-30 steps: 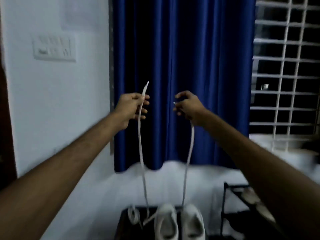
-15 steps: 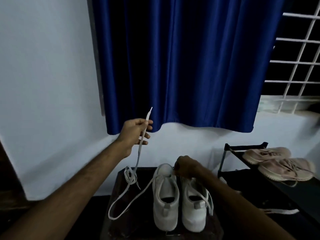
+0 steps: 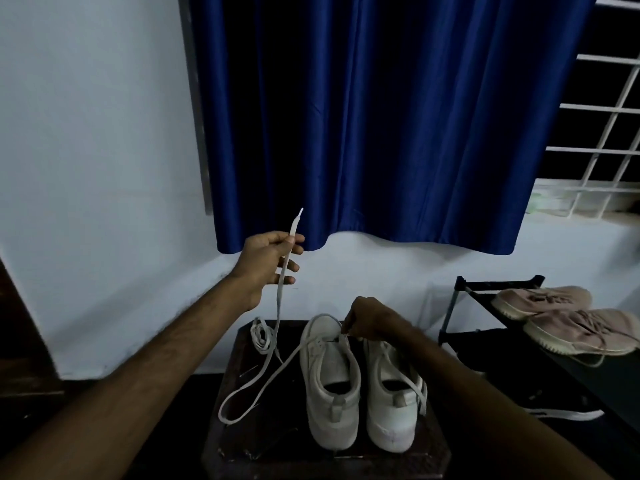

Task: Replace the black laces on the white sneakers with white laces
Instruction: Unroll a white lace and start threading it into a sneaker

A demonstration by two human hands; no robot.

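white lace (image 3: 278, 303) | left hand (image 3: 263, 261) pinches end | right hand (image 3: 370, 318) pinches it at sneaker (image 3: 329, 379)

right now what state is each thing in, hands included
left hand, raised, pinching the white lace near its tip
right hand, low at the left sneaker's front, pinching the lace there
white lace, slack, looping over the stool
left sneaker, upright, lace only at the front
right sneaker, upright, laced, lace end draped over its side
spare lace, coiled on the stool
curtain, drawn
pink shoes, laced, on the rack
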